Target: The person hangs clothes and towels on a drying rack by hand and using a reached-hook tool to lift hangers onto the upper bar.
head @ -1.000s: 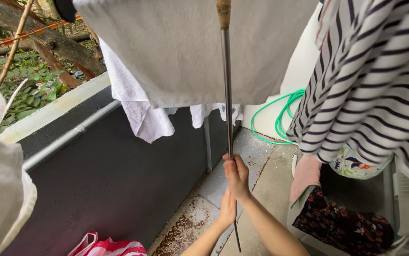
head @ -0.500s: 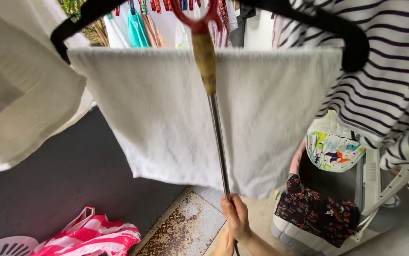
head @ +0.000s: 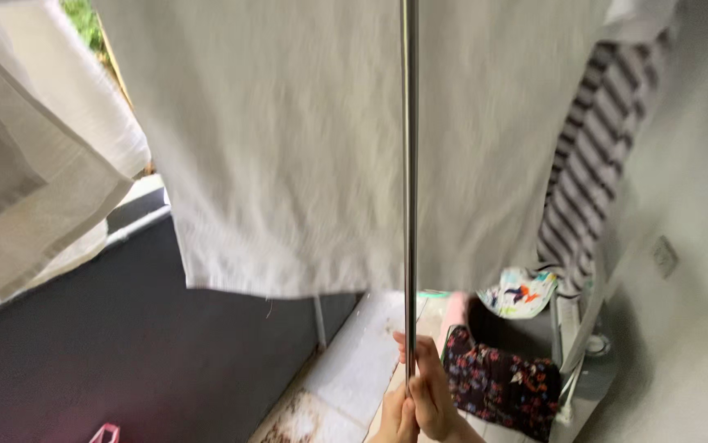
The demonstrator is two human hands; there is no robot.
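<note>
Both my hands grip a long metal pole [head: 409, 189] that runs straight up out of the frame's top. My right hand [head: 434, 385] is wrapped around it higher up. My left hand [head: 396, 417] holds it just below, at the bottom edge. A large white towel [head: 305, 139] hangs right behind the pole and fills the upper middle. The pole's top end and any hanger are out of view.
Another white cloth [head: 34, 156] hangs at the left. A striped garment [head: 600, 156] hangs at the right, by a white wall [head: 690, 246]. Below it stands a laundry basket [head: 571, 361] with a dark floral cloth [head: 497, 381]. A dark balcony wall [head: 124, 344] runs along the left.
The view has tilted and shifted; the pole now stands vertical and its wooden top with the red hook and black hanger has left the frame. The towel looks nearer and larger.
</note>
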